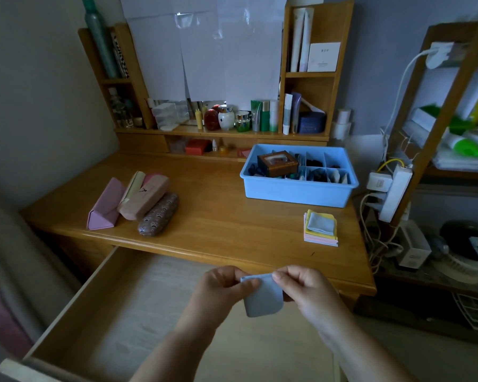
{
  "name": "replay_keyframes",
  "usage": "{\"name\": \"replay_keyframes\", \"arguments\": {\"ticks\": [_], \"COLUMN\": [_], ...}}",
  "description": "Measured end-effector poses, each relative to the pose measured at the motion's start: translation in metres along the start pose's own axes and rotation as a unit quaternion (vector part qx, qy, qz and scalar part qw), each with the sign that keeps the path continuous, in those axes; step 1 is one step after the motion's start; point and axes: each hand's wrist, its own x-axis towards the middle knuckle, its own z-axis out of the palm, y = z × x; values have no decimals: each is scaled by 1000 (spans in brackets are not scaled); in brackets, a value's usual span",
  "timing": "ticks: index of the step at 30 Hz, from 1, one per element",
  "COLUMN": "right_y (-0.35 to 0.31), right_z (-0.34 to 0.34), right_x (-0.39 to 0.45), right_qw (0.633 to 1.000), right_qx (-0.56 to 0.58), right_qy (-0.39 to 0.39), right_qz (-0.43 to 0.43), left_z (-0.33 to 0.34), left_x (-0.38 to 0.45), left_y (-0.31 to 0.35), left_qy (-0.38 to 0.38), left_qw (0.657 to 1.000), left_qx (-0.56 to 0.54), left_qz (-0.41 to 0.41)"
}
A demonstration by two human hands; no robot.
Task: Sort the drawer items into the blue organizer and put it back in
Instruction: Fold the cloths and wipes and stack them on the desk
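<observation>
Organizer (pixel 298 186) on desk (pixel 218 216), rear right; box (pixel 278 163) in its left part. Stack of cloths (pixel 320 226) on desk in front of organizer, near right edge. Three cases (pixel 133 201) side by side on desk, left. Drawer (pixel 100 312) open below desk front edge. Cloth (pixel 262 295) between left hand (pixel 221 288) and right hand (pixel 301 285), above drawer's right part. Shelf unit (pixel 221 133) behind, along desk rear.

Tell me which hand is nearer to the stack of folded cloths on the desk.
The right hand. It pinches the light blue cloth over the open drawer, in front of the stack of folded cloths. The left hand grips the same cloth, farther to the left.
</observation>
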Motion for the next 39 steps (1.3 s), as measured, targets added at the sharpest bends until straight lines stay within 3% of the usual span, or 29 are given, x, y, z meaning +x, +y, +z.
{"name": "replay_keyframes", "arguments": {"ticks": [5, 10, 16, 20, 23, 27, 30, 34, 38, 39], "right_y": [3, -3, 5, 12, 13, 4, 4, 18, 34, 38], "right_z": [-13, -19, -49, -60, -72, -101, -119, -129, -133, -133], "right_x": [5, 4, 6, 21, 43, 77, 105, 131, 133, 133], "right_qw": [999, 994, 998, 996, 981, 946, 942, 924, 852, 849], "right_qx": [-16, 93, 47, 3, -101, -195, -240, -320, -488, -490], "right_qy": [24, 20, 34, 70, 133, 193, 200, 205, 182, 185], "right_qz": [32, 48, -14, -60, -101, -172, -124, -53, -58, -68], "left_z": [-1, 15, 26, 49, 71, 98, 113, 125, 132, 131], "left_x": [4, 11, 32, 68, 101, 149, 185, 220, 229, 229], "left_y": [5, 9, 5, 9, 21, 39, 40, 21, 1, -1], "left_qy": [-20, -17, -122, -62, -33, -59, -59, -72, -51, -34], "left_qw": [997, 999, 992, 995, 994, 980, 969, 959, 924, 909], "left_qx": [75, -45, 0, 56, 68, 109, 151, 226, 344, 385], "left_qz": [-5, -3, 33, 47, 76, 158, 184, 154, 160, 158]}}
